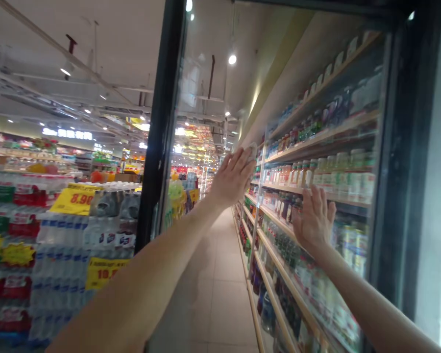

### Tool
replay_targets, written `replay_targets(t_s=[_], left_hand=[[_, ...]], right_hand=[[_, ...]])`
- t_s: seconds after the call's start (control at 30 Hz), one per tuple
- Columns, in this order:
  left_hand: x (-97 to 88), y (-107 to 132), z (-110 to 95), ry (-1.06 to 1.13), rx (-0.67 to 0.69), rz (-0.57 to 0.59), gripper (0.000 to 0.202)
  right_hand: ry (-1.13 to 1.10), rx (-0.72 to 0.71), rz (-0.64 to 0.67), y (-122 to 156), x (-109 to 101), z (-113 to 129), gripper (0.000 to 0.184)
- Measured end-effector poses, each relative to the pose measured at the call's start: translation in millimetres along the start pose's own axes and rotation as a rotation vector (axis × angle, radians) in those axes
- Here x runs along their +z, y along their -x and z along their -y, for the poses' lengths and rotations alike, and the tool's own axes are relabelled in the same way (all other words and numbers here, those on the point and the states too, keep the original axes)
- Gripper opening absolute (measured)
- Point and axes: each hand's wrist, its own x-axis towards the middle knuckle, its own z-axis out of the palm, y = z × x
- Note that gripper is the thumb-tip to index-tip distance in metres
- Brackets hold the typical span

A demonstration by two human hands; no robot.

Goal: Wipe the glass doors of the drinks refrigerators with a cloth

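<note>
A glass door (pixel 213 255) with a dark frame fills the middle of the head view. High on the pane, my left hand (pixel 232 180) lies with fingers stretched flat, pressing a white cloth (pixel 253 148) against the glass. Only a pale edge of the cloth shows past the fingertips; the rest is hidden under the hand. Lower and to the right, my right hand (pixel 314 219) rests on the same pane, palm forward, fingers spread and holding nothing.
Beyond or mirrored in the glass, shelves of bottles (pixel 316 171) run along a tiled aisle (pixel 224 289). To the left stand stacked packs of bottled drinks (pixel 62 255) with yellow price signs (pixel 73 198). The door's dark upright edge (pixel 158 122) is left of my hands.
</note>
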Motion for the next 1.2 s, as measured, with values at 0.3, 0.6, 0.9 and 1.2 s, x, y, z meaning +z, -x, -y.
replay_targets(t_s=[0.3, 0.6, 0.9, 1.2], left_hand=[[-4.1, -25, 25, 0.005, -0.214, -0.110, 0.043], [2.9, -25, 19, -0.094, -0.327, -0.175, 0.047], [7.6, -23, 12, -0.115, -0.281, -0.133, 0.045], [10.2, -2, 13, -0.117, -0.018, -0.090, 0.045]], right_hand=[[0.030, -0.033, -0.053, -6, 5, 4, 0.065], [0.032, -0.036, -0.071, -6, 8, 6, 0.064], [0.057, -0.048, -0.093, -5, 8, 7, 0.059], [0.025, -0.056, -0.091, -5, 7, 6, 0.061]])
